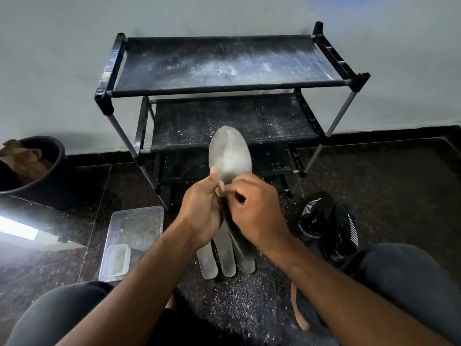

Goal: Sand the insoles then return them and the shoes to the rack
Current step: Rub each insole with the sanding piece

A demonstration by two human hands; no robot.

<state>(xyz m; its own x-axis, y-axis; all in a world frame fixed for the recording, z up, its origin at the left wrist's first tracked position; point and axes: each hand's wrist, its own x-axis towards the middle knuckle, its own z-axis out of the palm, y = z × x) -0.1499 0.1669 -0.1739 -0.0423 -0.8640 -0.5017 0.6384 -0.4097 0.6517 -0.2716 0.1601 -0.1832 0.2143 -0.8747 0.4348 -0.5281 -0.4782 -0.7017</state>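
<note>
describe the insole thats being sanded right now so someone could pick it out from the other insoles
Start at the black shoe rack against the wall; in front of its lower shelves both hands hold one grey insole up in the air, toe end pointing up. Three other grey insoles lie flat on the dark floor below. It is the only one lifted and gripped.

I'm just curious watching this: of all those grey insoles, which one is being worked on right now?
The insole held up in front of the rack, gripped by the left hand, right hand on it. The other three insoles lie on the floor.
</note>
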